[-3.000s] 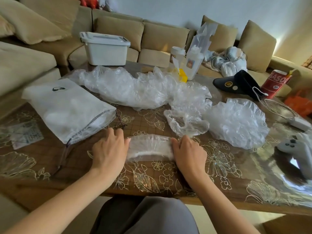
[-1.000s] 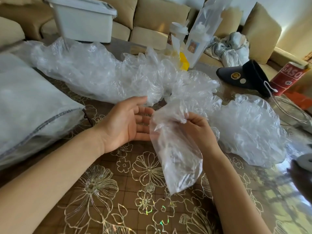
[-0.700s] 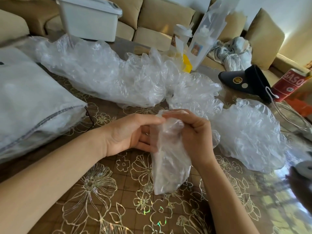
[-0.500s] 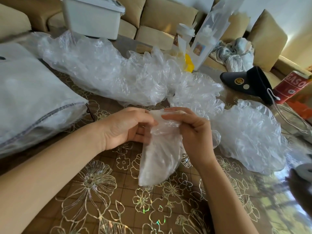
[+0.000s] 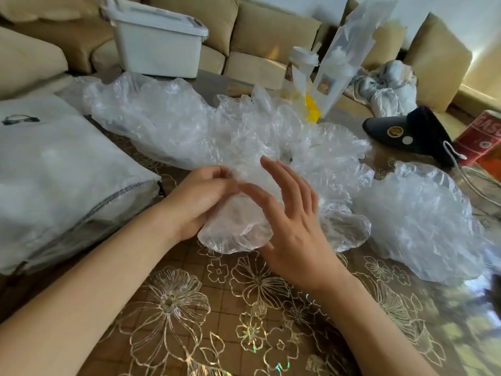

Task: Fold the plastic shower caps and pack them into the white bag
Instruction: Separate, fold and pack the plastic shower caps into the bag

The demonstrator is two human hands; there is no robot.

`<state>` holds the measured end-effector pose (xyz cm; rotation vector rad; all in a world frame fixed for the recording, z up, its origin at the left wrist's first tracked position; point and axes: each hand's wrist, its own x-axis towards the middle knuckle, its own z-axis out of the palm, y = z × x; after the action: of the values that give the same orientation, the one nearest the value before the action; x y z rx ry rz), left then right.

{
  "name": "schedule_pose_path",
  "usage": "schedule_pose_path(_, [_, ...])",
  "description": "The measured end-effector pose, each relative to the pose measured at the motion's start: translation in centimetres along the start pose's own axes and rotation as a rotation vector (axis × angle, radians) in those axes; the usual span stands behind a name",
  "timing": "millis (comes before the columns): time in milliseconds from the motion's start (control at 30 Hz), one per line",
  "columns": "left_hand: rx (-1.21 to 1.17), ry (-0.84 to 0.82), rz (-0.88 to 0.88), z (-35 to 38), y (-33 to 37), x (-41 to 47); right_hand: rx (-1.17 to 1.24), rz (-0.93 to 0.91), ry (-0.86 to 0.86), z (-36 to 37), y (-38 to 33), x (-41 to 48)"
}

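A clear plastic shower cap [image 5: 233, 229], bunched into a short bundle, hangs just above the table between my hands. My left hand [image 5: 200, 199] grips its upper left part with curled fingers. My right hand [image 5: 287, 213] lies against its right side, fingers straight and spread. Behind them stretches a long heap of crumpled clear caps [image 5: 189, 126], and another puffy cap [image 5: 417, 221] rests at the right. The white bag [image 5: 59, 172], stuffed and lying on its side, fills the left of the table with its mouth toward my left arm.
A white lidded bin [image 5: 157, 39] stands at the back of the flower-patterned table [image 5: 189, 308]. A clear packet with bottles [image 5: 341, 55], a yellow item [image 5: 311, 111], a dark cap [image 5: 412, 131] and a red can [image 5: 482, 137] sit at the back right. A beige sofa surrounds the table.
The cap hung long from both hands' pinch; now it is gathered into a shorter bundle. My right hand has let go of its pinch and spread its fingers; my left keeps hold.
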<state>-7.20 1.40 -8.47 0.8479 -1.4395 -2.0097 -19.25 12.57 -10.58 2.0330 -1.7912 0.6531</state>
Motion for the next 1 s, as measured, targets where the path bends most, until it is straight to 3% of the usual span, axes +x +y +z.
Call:
schedule_pose_path(133, [0.139, 0.153, 0.069, -0.1, -0.3, 0.5, 0.154, 0.001, 0.086, 0.2, -0.3, -0.1])
schedule_pose_path(267, [0.316, 0.242, 0.273, 0.1, -0.4, 0.6, 0.471, 0.355, 0.051, -0.3, -0.8, -0.2])
schedule_pose_path(400, [0.32, 0.192, 0.409, 0.2, -0.2, 0.2, 0.722, 0.704, -0.046, -0.8, -0.5, 0.2])
schedule_pose_path(533, [0.242, 0.057, 0.376, 0.7, 0.0, -0.4, 1.069, 0.872, 0.031, -1.1, 0.0, 0.5])
schedule_pose_path(667, [0.193, -0.173, 0.292, 1.2, 0.3, -1.3, 1.037, 0.878, 0.067, -1.5, -0.1, 0.5])
schedule_pose_path(767, [0.293, -0.292, 0.291, 1.3, -0.1, -1.4, 1.026, 0.898, 0.109, -1.3, 0.0, 0.6])
schedule_pose_path(867, [0.453, -0.235, 0.335, 1.4, -0.7, -1.3, 0.987, 0.864, 0.097, -1.2, 0.2, 0.5])
schedule_pose_path(1000, [0.429, -0.148, 0.328, 1.2, -0.5, -1.1, 1.069, 0.863, 0.073, -1.4, 0.4, 0.5])
